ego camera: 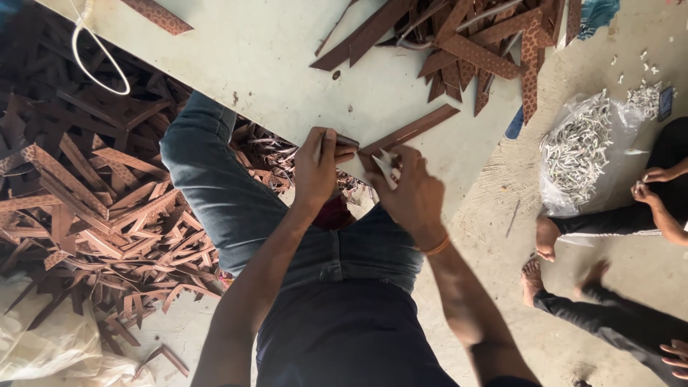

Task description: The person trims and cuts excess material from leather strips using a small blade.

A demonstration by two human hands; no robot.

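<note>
The left hand (320, 168) pinches the near end of a long brown strip of moulded wood-like material (408, 133), its grip closed with thumb and fingers pressed together over the end at the edge of the pale grey-green bench (272, 64). The right hand (410, 190) is closed round a small pale angled piece, apparently a white plastic connector (387, 169), and brings it to that same end of the strip; the strip lies flat on the bench, slanting away toward the upper right. To do this well, the strip's end should be kept steady against the bench edge while the pale piece is lined up squarely with it, so that it seats without twisting; a crooked entry would probably jam or bend the small part. A heap of similar brown patterned strips (480, 43) lies at the far side of the bench, well apart from the hands, and a large pile of brown L-shaped joined pieces (93, 208) covers the floor to the person's left. On the floor to the right, a clear plastic bag of small white parts (580, 150) sits beside another person's hands (648, 183).
</note>
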